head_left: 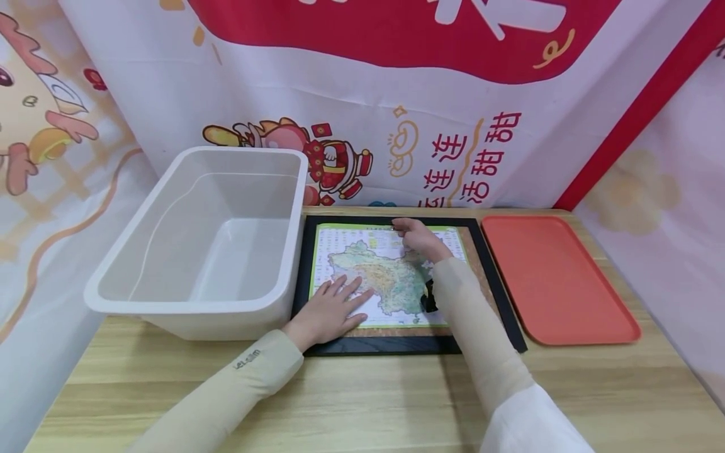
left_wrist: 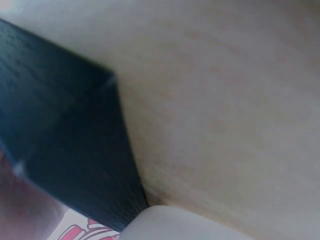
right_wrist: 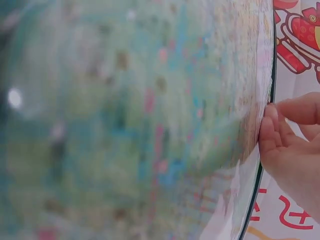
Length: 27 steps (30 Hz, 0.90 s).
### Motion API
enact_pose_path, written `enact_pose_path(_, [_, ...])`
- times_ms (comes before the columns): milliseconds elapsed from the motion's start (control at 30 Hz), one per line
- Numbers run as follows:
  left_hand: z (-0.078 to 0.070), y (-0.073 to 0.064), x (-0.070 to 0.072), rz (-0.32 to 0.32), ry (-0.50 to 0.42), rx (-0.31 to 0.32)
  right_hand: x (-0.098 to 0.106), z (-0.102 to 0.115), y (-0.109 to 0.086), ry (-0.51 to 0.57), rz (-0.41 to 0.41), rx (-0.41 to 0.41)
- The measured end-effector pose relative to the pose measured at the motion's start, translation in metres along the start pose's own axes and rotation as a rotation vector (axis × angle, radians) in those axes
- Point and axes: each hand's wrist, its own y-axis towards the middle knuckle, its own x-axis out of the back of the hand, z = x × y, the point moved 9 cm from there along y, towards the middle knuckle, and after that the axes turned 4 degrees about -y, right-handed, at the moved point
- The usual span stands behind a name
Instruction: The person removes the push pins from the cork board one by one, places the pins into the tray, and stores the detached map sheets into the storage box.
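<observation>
A map sheet [head_left: 362, 286] with a green border lies on a cork board [head_left: 481, 270] in a black frame [head_left: 391, 345]. My left hand [head_left: 331, 313] rests flat with spread fingers on the map's lower left part. The black frame's corner [left_wrist: 75, 135] shows close up in the left wrist view. At the map's top edge, near the back of the frame, is my right hand [head_left: 421, 239]. Its thumb and curled fingers [right_wrist: 270, 127] come together there in a pinch. I cannot tell what small thing they hold, since the fingertips cover it.
A large white plastic tub [head_left: 243, 305] stands left of the board, against its frame. To the right lies an orange-red tray [head_left: 561, 280]. Behind the wooden table [head_left: 368, 402] hangs a printed cloth [head_left: 351, 82]. A black device [head_left: 428, 297] sits by the right sleeve's wrist.
</observation>
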Motion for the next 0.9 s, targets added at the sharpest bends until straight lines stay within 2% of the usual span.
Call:
enact_pose_path(300, [0.000, -0.001, 0.000, -0.004, 0.001, 0.004, 0.002, -0.005, 0.008, 0.092, -0.017, -0.061])
enact_pose_path(733, [-0.001, -0.001, -0.003, 0.008, 0.030, 0.020, 0.004, -0.012, 0.010, 0.113, -0.065, -0.065])
enact_pose_path(900, [0.001, 0.000, -0.005, 0.014, 0.026, 0.022, 0.005, -0.010, 0.007, 0.116, -0.060, -0.032])
